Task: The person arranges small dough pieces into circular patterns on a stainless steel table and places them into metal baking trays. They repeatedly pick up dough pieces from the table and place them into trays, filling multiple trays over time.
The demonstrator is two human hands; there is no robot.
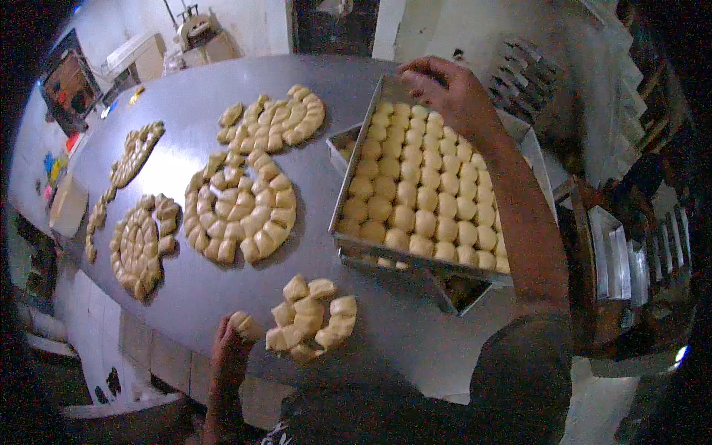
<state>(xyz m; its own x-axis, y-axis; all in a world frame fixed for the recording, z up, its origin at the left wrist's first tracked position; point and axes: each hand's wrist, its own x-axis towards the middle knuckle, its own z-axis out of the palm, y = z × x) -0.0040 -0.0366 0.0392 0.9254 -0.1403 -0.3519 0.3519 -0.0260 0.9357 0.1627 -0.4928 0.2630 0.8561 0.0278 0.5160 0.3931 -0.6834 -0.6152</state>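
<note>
My left hand (227,339) is at the table's near edge, its fingers closed around a small piece of dough (245,325). Right beside it lies a loose cluster of cut dough pieces (306,314). My right arm reaches across a metal baking tray (336,214) filled with rows of round dough balls (425,183). At the tray's far end, my right hand (445,83) has its fingers bent over the inside; whether it holds a ball is unclear. My forearm hides the tray's right side.
Coils of cut dough (239,206) lie on the metal table (328,178). More trays (459,295) sit beneath the filled one, at differing angles. A white container (69,206) stands at left. Metal pans (609,256) are stacked at right, and a machine (197,33) stands behind.
</note>
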